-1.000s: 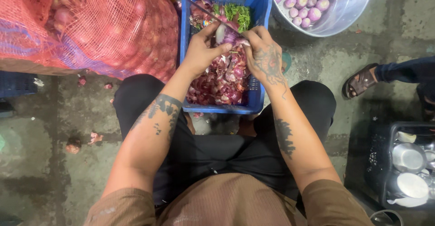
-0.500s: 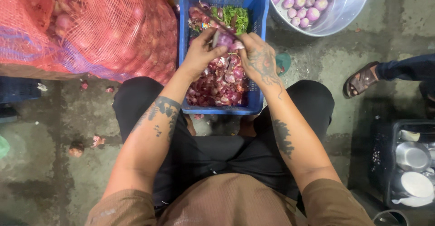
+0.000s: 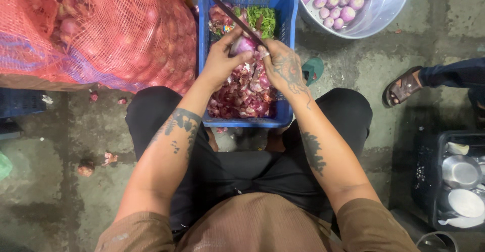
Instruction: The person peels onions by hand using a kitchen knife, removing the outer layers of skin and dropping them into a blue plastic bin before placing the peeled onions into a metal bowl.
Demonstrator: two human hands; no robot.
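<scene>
My left hand (image 3: pixel 218 62) curls its fingers around a red onion (image 3: pixel 243 45), gripping it over the middle of a blue plastic crate (image 3: pixel 287 9) that sits on the concrete floor (image 3: pixel 414 70) between my knees. My right hand (image 3: pixel 284 66) is closed around the handle of a long dark knife (image 3: pixel 233 16), whose blade slants up toward the crate's far left corner and rests against the onion. Purple onion skins (image 3: pixel 242 98) fill the near half of the crate, with green scraps (image 3: pixel 262 19) at its far edge. A red mesh sack of onions (image 3: pixel 96 29) lies left of the crate. A steel bowl (image 3: pixel 386 7) of peeled onions stands by its far right corner. Another person's sandalled foot (image 3: pixel 401 86) rests on the floor to the right.
</scene>
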